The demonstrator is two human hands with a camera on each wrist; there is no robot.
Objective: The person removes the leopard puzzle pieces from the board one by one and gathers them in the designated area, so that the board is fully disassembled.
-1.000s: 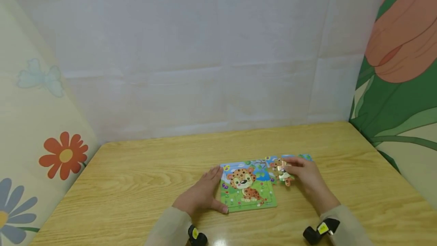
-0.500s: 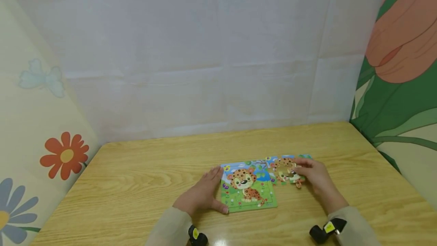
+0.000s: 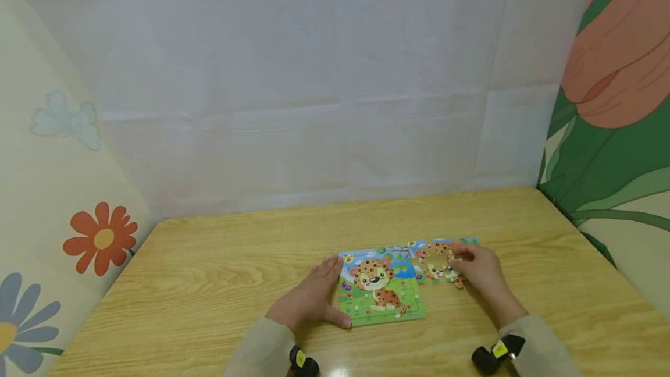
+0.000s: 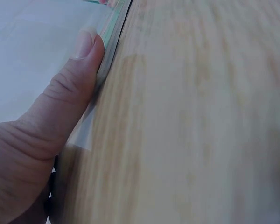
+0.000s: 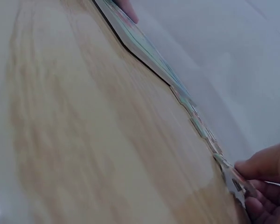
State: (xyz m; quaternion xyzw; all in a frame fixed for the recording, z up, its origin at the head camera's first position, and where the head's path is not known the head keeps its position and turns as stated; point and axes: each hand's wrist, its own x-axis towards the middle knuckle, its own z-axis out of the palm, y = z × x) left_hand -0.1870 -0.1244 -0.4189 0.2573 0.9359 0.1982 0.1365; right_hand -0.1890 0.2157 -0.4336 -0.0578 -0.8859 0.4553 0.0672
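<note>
A square board (image 3: pixel 384 313) with a spotted leopard cub on green grass lies flat on the table. My left hand (image 3: pixel 309 297) rests along its left side, the thumb at the near left corner and the fingers fairly straight; the left wrist view shows the thumb (image 4: pixel 67 93) against the board's edge. Touching the board's right side is a partly joined jigsaw (image 3: pixel 438 245) with a bare gap in the cub's face. At that jigsaw's right, my right hand (image 3: pixel 480 275) pinches a jigsaw piece (image 5: pixel 234 181) between thumb and fingers. Those fingers hide part of the jigsaw and piece.
The wooden table (image 3: pixel 235 266) extends left, right and behind the puzzle. A white sheet (image 3: pixel 314 103) hangs at its far edge. Painted flower panels (image 3: pixel 617 132) stand at both sides. Black devices (image 3: pixel 494 355) sit on both wrists.
My right hand has moved right with the jigsaw piece, from over the jigsaw's middle to its right part, uncovering the gap. The left hand and board have stayed in place.
</note>
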